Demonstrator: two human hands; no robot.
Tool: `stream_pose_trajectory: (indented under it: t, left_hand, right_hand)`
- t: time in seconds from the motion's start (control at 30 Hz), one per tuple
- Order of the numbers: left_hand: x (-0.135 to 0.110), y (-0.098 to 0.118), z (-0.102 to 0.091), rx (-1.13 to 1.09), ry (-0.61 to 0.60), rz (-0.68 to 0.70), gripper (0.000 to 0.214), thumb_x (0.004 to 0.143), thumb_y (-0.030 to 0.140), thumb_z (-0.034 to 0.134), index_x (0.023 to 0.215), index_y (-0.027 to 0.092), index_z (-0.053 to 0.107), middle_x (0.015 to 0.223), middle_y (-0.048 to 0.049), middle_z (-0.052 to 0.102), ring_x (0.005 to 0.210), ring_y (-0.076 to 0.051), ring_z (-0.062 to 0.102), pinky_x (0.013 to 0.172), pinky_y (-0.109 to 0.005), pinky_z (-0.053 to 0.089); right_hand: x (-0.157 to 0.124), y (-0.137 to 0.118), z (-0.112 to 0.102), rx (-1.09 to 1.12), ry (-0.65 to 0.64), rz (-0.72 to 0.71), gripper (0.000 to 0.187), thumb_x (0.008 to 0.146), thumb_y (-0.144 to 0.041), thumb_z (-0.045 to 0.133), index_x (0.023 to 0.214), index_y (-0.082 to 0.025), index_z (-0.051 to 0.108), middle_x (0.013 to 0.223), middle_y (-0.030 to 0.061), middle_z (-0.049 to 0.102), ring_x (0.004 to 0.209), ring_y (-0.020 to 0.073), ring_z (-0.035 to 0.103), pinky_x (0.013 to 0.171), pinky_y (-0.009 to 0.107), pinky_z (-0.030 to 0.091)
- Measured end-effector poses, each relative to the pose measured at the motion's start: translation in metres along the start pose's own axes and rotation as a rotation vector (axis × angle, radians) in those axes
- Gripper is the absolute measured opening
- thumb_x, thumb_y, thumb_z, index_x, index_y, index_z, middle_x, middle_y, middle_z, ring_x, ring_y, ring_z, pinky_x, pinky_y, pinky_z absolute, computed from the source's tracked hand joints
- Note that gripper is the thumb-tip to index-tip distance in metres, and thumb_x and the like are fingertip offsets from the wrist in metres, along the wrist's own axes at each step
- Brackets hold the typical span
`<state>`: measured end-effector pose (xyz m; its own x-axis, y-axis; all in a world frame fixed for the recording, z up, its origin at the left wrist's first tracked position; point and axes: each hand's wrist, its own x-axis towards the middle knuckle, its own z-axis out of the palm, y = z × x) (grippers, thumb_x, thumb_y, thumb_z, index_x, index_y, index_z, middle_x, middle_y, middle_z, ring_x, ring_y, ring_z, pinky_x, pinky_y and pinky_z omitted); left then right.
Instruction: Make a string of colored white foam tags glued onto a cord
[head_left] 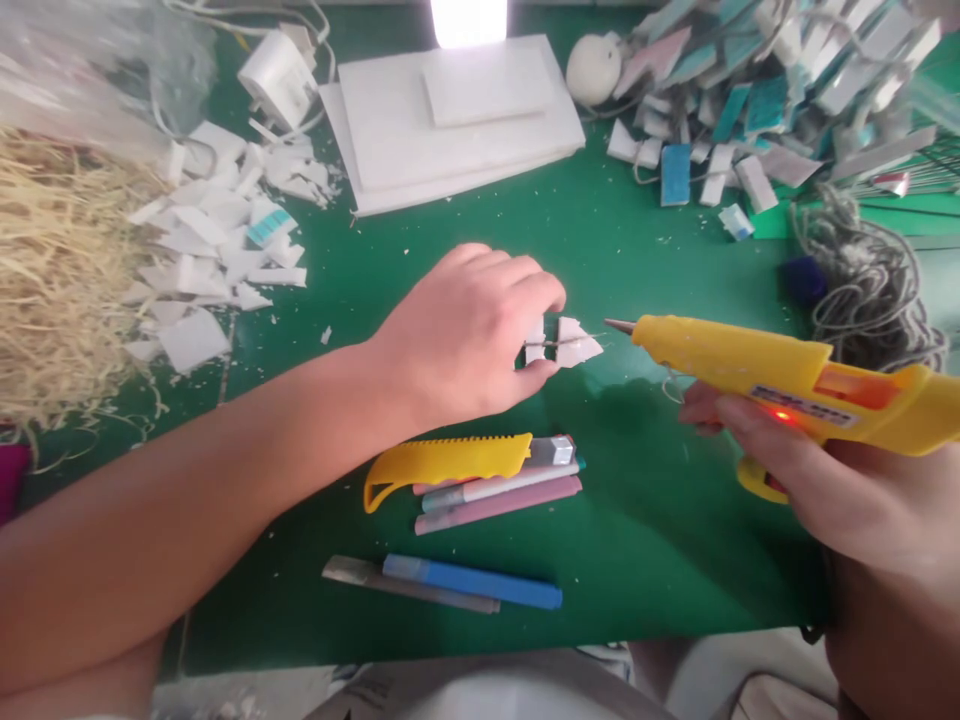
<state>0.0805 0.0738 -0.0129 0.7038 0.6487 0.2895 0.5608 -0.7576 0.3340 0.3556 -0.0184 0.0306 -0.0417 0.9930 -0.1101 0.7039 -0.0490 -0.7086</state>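
My left hand (480,325) reaches to the middle of the green mat. Its thumb and fingers are curled round a small white piece (534,345), partly hidden by them. A thin cord runs from that piece across a pointed white piece (576,343) just beyond the fingertips. In my right hand (810,470) is a yellow hot glue gun (735,350), with a red light showing on its side. Its metal nozzle points left, a short gap from the pointed piece. Below my left hand lies a yellow utility knife (457,465) on top of several pens (499,505).
A blue pen (472,582) and a grey pen (420,588) lie near the front edge. White scraps (195,260) and straw-like shreds (60,270) cover the left. White sheets (450,130) lie under a bright lamp (469,20). Corded pieces (750,100) and grey cord (870,280) fill the right.
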Motion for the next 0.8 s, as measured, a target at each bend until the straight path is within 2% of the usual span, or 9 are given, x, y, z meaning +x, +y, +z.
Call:
stream_pose_trajectory:
  t: [0.07, 0.17, 0.23, 0.27, 0.43, 0.53, 0.67, 0.77, 0.8]
  left_hand:
    - [-0.003, -0.002, -0.005, 0.022, -0.015, -0.003, 0.033, 0.093, 0.040, 0.062, 0.117, 0.018, 0.067, 0.110, -0.0089, 0.074, 0.100, -0.030, 0.071, 0.089, -0.045, 0.053]
    - [-0.006, -0.003, -0.008, 0.039, -0.016, 0.012, 0.038, 0.092, 0.038, 0.064, 0.124, 0.019, 0.066, 0.110, -0.0083, 0.074, 0.098, -0.029, 0.071, 0.086, -0.042, 0.053]
    - [-0.007, -0.003, -0.008, 0.040, -0.034, 0.017, 0.039, 0.092, 0.035, 0.065, 0.127, 0.017, 0.065, 0.110, -0.0089, 0.074, 0.099, -0.028, 0.071, 0.086, -0.042, 0.054]
    - [-0.007, -0.002, -0.008, 0.041, -0.050, 0.018, 0.040, 0.092, 0.033, 0.065, 0.128, 0.016, 0.065, 0.111, -0.0096, 0.074, 0.099, -0.029, 0.071, 0.086, -0.042, 0.054]
    - [-0.004, 0.004, -0.007, 0.008, -0.123, 0.001, 0.040, 0.091, 0.026, 0.066, 0.129, 0.015, 0.066, 0.110, -0.0093, 0.073, 0.099, -0.027, 0.069, 0.085, -0.039, 0.053]
    - [-0.002, 0.006, -0.010, -0.028, -0.156, -0.025, 0.041, 0.090, 0.028, 0.068, 0.129, 0.017, 0.066, 0.110, -0.0085, 0.072, 0.098, -0.026, 0.068, 0.084, -0.038, 0.052]
    - [-0.003, 0.003, -0.015, -0.052, -0.162, -0.055, 0.032, 0.090, 0.032, 0.069, 0.118, 0.017, 0.068, 0.105, -0.0069, 0.073, 0.094, -0.025, 0.068, 0.082, -0.038, 0.051]
    - [-0.006, 0.000, -0.018, -0.051, -0.154, -0.081, 0.016, 0.090, 0.028, 0.065, 0.102, 0.017, 0.069, 0.100, -0.0059, 0.073, 0.091, -0.024, 0.069, 0.081, -0.036, 0.051]
    - [-0.007, -0.001, -0.018, -0.050, -0.152, -0.083, 0.012, 0.090, 0.025, 0.063, 0.099, 0.018, 0.068, 0.101, -0.0059, 0.073, 0.092, -0.023, 0.069, 0.080, -0.036, 0.051]
  right_hand:
    - [0.002, 0.003, 0.002, 0.077, -0.112, -0.002, 0.032, 0.092, -0.045, 0.070, 0.066, -0.026, 0.066, 0.055, 0.0014, 0.066, 0.044, 0.0180, 0.060, 0.041, 0.028, 0.051]
    - [0.004, 0.002, 0.009, 0.150, -0.168, 0.013, 0.025, 0.090, -0.044, 0.073, 0.073, -0.026, 0.069, 0.055, 0.0004, 0.066, 0.045, 0.0178, 0.061, 0.044, 0.028, 0.054]
    - [0.005, 0.000, 0.015, 0.137, -0.064, 0.020, 0.024, 0.091, -0.046, 0.070, 0.078, -0.026, 0.071, 0.058, 0.0003, 0.067, 0.048, 0.0178, 0.061, 0.046, 0.028, 0.054]
    - [0.006, -0.001, 0.017, 0.137, -0.059, 0.016, 0.024, 0.092, -0.045, 0.070, 0.077, -0.026, 0.071, 0.059, 0.0008, 0.067, 0.047, 0.0174, 0.061, 0.045, 0.028, 0.053]
    - [0.013, 0.000, 0.022, 0.137, -0.212, -0.054, 0.023, 0.092, -0.043, 0.068, 0.083, -0.024, 0.073, 0.058, 0.0008, 0.067, 0.047, 0.0162, 0.061, 0.044, 0.025, 0.053]
    - [0.015, 0.001, 0.022, 0.124, -0.228, -0.042, 0.021, 0.093, -0.042, 0.066, 0.088, -0.023, 0.074, 0.058, 0.0006, 0.067, 0.047, 0.0152, 0.060, 0.042, 0.023, 0.050]
    - [0.015, -0.001, 0.025, 0.105, -0.226, -0.078, 0.022, 0.092, -0.041, 0.066, 0.079, -0.024, 0.070, 0.054, 0.0002, 0.062, 0.045, 0.0147, 0.056, 0.040, 0.023, 0.048]
    - [0.016, -0.002, 0.027, 0.108, -0.220, -0.080, 0.025, 0.092, -0.043, 0.063, 0.077, -0.024, 0.067, 0.053, 0.0001, 0.060, 0.044, 0.0149, 0.053, 0.039, 0.025, 0.047]
    - [0.016, -0.002, 0.027, 0.102, -0.257, -0.085, 0.026, 0.093, -0.043, 0.064, 0.076, -0.024, 0.066, 0.053, 0.0000, 0.060, 0.044, 0.0148, 0.054, 0.040, 0.025, 0.047]
